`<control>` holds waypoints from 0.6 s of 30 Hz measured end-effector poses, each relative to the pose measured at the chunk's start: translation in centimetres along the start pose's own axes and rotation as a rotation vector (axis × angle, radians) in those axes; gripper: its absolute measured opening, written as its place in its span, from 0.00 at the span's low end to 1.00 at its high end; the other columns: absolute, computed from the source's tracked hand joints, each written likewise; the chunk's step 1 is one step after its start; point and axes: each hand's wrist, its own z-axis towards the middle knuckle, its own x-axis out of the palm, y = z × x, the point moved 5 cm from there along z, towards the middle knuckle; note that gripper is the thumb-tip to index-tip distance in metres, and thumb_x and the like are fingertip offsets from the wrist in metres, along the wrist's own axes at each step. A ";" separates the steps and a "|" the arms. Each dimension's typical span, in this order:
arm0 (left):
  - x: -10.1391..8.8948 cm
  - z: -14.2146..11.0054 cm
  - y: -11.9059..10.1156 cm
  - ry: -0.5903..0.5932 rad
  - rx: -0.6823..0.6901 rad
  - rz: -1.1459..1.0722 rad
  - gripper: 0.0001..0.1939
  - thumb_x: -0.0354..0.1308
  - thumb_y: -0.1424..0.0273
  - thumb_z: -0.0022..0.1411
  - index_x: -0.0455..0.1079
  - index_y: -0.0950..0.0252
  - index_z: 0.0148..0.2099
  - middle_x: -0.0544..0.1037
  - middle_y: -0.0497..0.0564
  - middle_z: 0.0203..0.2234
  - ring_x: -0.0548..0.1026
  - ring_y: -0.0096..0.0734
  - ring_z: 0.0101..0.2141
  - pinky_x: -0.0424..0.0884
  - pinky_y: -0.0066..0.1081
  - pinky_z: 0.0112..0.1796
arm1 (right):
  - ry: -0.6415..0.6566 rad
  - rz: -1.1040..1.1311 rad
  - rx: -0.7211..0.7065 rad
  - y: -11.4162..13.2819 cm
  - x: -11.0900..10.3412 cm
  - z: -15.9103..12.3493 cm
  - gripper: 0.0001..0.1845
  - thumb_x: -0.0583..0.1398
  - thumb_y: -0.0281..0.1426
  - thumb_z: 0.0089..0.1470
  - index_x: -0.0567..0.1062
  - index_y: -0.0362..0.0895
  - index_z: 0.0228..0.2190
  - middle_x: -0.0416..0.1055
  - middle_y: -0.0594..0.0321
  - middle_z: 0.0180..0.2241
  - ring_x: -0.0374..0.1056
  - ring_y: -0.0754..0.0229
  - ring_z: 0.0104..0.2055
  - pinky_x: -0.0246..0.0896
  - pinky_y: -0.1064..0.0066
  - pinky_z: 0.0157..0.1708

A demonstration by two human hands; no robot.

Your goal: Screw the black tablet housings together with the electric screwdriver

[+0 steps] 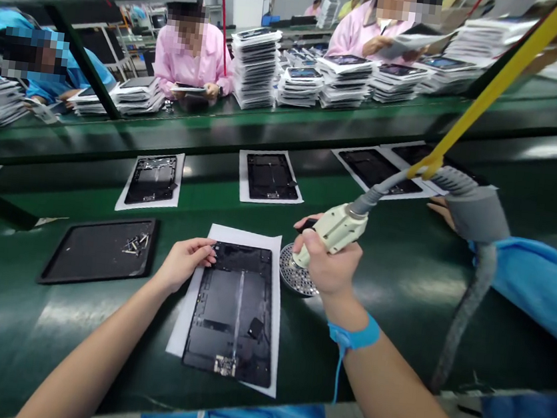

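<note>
In front of me an opened black tablet housing (pixel 222 283) lies on a white sheet (pixel 178 338), with a small circuit board at its near end. My left hand (pixel 186 260) pinches the housing's upper left edge between thumb and fingers. My right hand (pixel 330 265) is wrapped round a pale electric screwdriver (pixel 341 226), whose grey cable runs up to a yellow strap (pixel 499 80). The tool's front end is over a round perforated metal disc (pixel 291 274) beside the housing; its tip is hidden. A blue wrist band (pixel 355 333) circles my right wrist.
A black tray (pixel 97 255) with small metal parts stands at left. More tablet housings (pixel 154 178) on white sheets lie along the green bench (pixel 199 200). A co-worker's blue sleeve (pixel 537 279) is at right. Tall stacks (pixel 254 65) and people in pink are beyond.
</note>
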 end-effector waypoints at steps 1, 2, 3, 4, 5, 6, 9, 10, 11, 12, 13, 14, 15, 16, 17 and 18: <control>-0.1 0.1 0.2 0.013 0.000 0.028 0.28 0.69 0.55 0.53 0.78 0.71 0.48 0.82 0.56 0.33 0.79 0.32 0.31 0.77 0.34 0.37 | 0.002 -0.008 -0.001 0.0 -0.1 0.0 0.07 0.66 0.34 0.54 0.77 0.43 0.32 0.73 0.66 0.21 0.67 0.64 0.18 0.65 0.70 0.19; -0.2 0.2 0.3 0.021 0.010 0.074 0.26 0.68 0.55 0.54 0.78 0.71 0.48 0.83 0.56 0.33 0.80 0.33 0.32 0.78 0.35 0.38 | 0.004 -0.019 -0.004 -0.1 -0.1 0.0 0.07 0.66 0.34 0.54 0.77 0.43 0.32 0.73 0.67 0.20 0.67 0.64 0.18 0.66 0.70 0.20; -0.3 0.3 0.3 0.023 0.033 0.141 0.25 0.66 0.55 0.57 0.78 0.71 0.48 0.83 0.57 0.34 0.80 0.34 0.32 0.78 0.36 0.39 | 0.009 -0.033 -0.004 -0.1 -0.2 0.0 0.07 0.66 0.35 0.55 0.77 0.43 0.32 0.72 0.67 0.20 0.67 0.64 0.18 0.66 0.70 0.20; -0.4 0.3 0.3 0.015 0.072 0.227 0.23 0.63 0.56 0.60 0.79 0.70 0.48 0.83 0.57 0.34 0.80 0.34 0.32 0.78 0.36 0.39 | 0.012 -0.044 -0.004 -0.2 -0.2 -0.1 0.07 0.66 0.35 0.55 0.77 0.43 0.32 0.72 0.67 0.19 0.67 0.64 0.18 0.67 0.69 0.20; -0.5 0.4 0.1 -0.004 0.128 0.332 0.20 0.59 0.58 0.64 0.79 0.69 0.47 0.83 0.56 0.35 0.80 0.34 0.33 0.78 0.36 0.39 | 0.012 -0.049 -0.002 -0.3 -0.2 -0.1 0.08 0.66 0.35 0.55 0.77 0.43 0.32 0.72 0.67 0.19 0.67 0.64 0.18 0.67 0.69 0.21; -0.6 0.4 -0.2 -0.026 0.198 0.452 0.18 0.56 0.60 0.66 0.79 0.68 0.46 0.83 0.56 0.36 0.80 0.34 0.33 0.78 0.36 0.40 | 0.009 -0.047 0.001 -0.5 -0.3 -0.2 0.08 0.66 0.35 0.55 0.77 0.43 0.33 0.73 0.67 0.20 0.67 0.64 0.18 0.67 0.69 0.20; -0.2 0.1 -1.1 -0.088 0.409 0.804 0.15 0.52 0.67 0.69 0.79 0.64 0.44 0.82 0.54 0.35 0.79 0.34 0.36 0.75 0.33 0.43 | -0.012 -0.023 0.007 -0.8 -0.5 -0.2 0.08 0.66 0.35 0.54 0.77 0.44 0.33 0.75 0.66 0.23 0.67 0.64 0.17 0.66 0.70 0.19; -0.1 0.1 -1.3 -0.106 0.451 0.900 0.14 0.51 0.68 0.69 0.79 0.64 0.44 0.81 0.54 0.35 0.79 0.33 0.37 0.75 0.32 0.44 | -0.014 -0.020 0.009 -0.8 -0.5 -0.2 0.08 0.67 0.34 0.54 0.76 0.44 0.33 0.75 0.66 0.24 0.67 0.65 0.17 0.67 0.70 0.19; 0.1 0.1 -1.3 -0.120 0.473 0.983 0.14 0.51 0.70 0.69 0.79 0.63 0.43 0.81 0.54 0.36 0.79 0.33 0.38 0.74 0.31 0.44 | -0.015 -0.019 0.011 -0.9 -0.5 -0.2 0.08 0.67 0.34 0.54 0.76 0.44 0.33 0.75 0.66 0.24 0.67 0.65 0.17 0.67 0.70 0.19; 0.2 0.1 -1.4 -0.132 0.476 1.055 0.14 0.51 0.71 0.69 0.79 0.63 0.43 0.80 0.54 0.37 0.78 0.33 0.38 0.73 0.30 0.44 | -0.013 -0.021 0.013 -0.9 -0.5 -0.2 0.07 0.66 0.34 0.54 0.76 0.44 0.33 0.75 0.66 0.24 0.67 0.65 0.18 0.67 0.70 0.20; 0.3 0.3 -1.3 -0.136 0.467 1.118 0.13 0.51 0.72 0.69 0.79 0.63 0.43 0.80 0.54 0.38 0.78 0.33 0.39 0.73 0.30 0.44 | -0.009 -0.024 0.013 -0.9 -0.5 -0.2 0.07 0.66 0.34 0.54 0.76 0.44 0.33 0.75 0.66 0.24 0.67 0.64 0.18 0.67 0.70 0.20; 0.4 0.4 -1.2 -0.136 0.450 1.174 0.13 0.51 0.73 0.69 0.78 0.63 0.42 0.80 0.54 0.39 0.77 0.34 0.39 0.73 0.30 0.43 | -0.004 -0.028 0.012 -0.9 -0.5 -0.2 0.07 0.66 0.34 0.54 0.76 0.44 0.33 0.75 0.66 0.24 0.68 0.64 0.18 0.68 0.69 0.20; 0.5 0.6 -1.1 -0.133 0.433 1.224 0.13 0.51 0.73 0.69 0.78 0.62 0.41 0.80 0.55 0.40 0.77 0.34 0.40 0.73 0.30 0.43 | -0.001 -0.032 0.009 -0.9 -0.5 -0.2 0.07 0.66 0.34 0.54 0.76 0.44 0.33 0.75 0.66 0.24 0.68 0.64 0.18 0.68 0.69 0.20; 0.6 0.8 -1.0 -0.128 0.417 1.266 0.13 0.51 0.74 0.69 0.78 0.62 0.41 0.79 0.55 0.40 0.77 0.34 0.40 0.72 0.29 0.43 | 0.002 -0.037 0.005 -0.8 -0.5 -0.2 0.07 0.66 0.34 0.54 0.76 0.44 0.33 0.75 0.66 0.24 0.68 0.64 0.18 0.68 0.69 0.21; 0.7 0.9 -1.0 -0.123 0.405 1.302 0.14 0.50 0.74 0.70 0.78 0.63 0.41 0.79 0.55 0.40 0.77 0.34 0.40 0.72 0.30 0.42 | 0.005 -0.043 0.002 -0.7 -0.5 -0.2 0.07 0.66 0.34 0.54 0.76 0.44 0.33 0.75 0.66 0.24 0.68 0.64 0.18 0.68 0.69 0.21; 0.8 1.1 -1.0 -0.121 0.396 1.334 0.14 0.50 0.74 0.70 0.78 0.63 0.40 0.79 0.55 0.40 0.76 0.35 0.40 0.72 0.30 0.42 | 0.009 -0.048 0.000 -0.6 -0.5 -0.2 0.06 0.66 0.33 0.54 0.77 0.44 0.33 0.75 0.66 0.24 0.68 0.64 0.18 0.68 0.70 0.21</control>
